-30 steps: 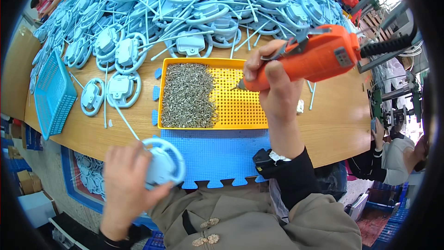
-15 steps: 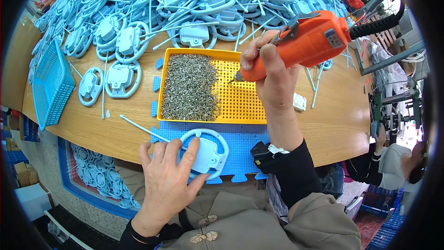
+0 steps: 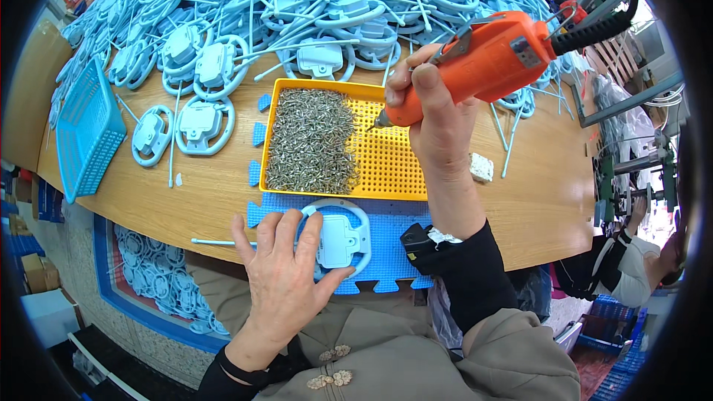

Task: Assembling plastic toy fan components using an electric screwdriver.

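Observation:
A light-blue plastic steering-wheel-shaped part [image 3: 339, 242] lies on the blue foam mat [image 3: 394, 241], its long thin stick [image 3: 215, 241] pointing left. My left hand [image 3: 286, 275] grips the part's left side, fingers over the ring and thumb at its lower edge. My right hand [image 3: 443, 115] is wrapped round an orange electric screwdriver [image 3: 483, 63], holding it tilted, tip down to the left. The bit is over the yellow perforated tray [image 3: 401, 194], beside a heap of small metal screws [image 3: 308, 141]; I cannot tell whether it touches anything.
A large pile of similar light-blue parts [image 3: 319, 15] covers the table's far side. At left stands a blue basket [image 3: 89, 134], with loose wheel parts [image 3: 200, 126] beside it. A white block [image 3: 481, 168] sits right of the tray. More parts fill a bin [image 3: 152, 267] below.
My left hand has turned the wheel-shaped part, so its stick has swung from slanting up-left to nearly level. My right hand and the screwdriver have hardly moved; the view has shifted slightly.

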{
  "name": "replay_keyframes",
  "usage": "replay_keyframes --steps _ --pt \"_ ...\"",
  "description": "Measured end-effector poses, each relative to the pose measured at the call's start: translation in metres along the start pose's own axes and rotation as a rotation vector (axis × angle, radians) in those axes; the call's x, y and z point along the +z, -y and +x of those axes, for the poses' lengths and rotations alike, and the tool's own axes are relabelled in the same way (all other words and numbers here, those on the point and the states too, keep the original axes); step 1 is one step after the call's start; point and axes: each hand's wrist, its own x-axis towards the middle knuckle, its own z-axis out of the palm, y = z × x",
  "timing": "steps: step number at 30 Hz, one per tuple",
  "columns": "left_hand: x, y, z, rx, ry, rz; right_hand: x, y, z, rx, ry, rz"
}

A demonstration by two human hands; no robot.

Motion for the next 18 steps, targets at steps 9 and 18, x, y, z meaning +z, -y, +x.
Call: replay_keyframes --steps 9,18 --pt "0.008 0.001 -0.002 -0.022 -0.045 -0.013 -0.004 -0.002 0.003 -0.011 0.012 -0.045" --pt "0.013 0.000 -0.006 0.008 -0.090 -0.093 0.013 0.058 -0.020 -0.048 0.214 -0.027"
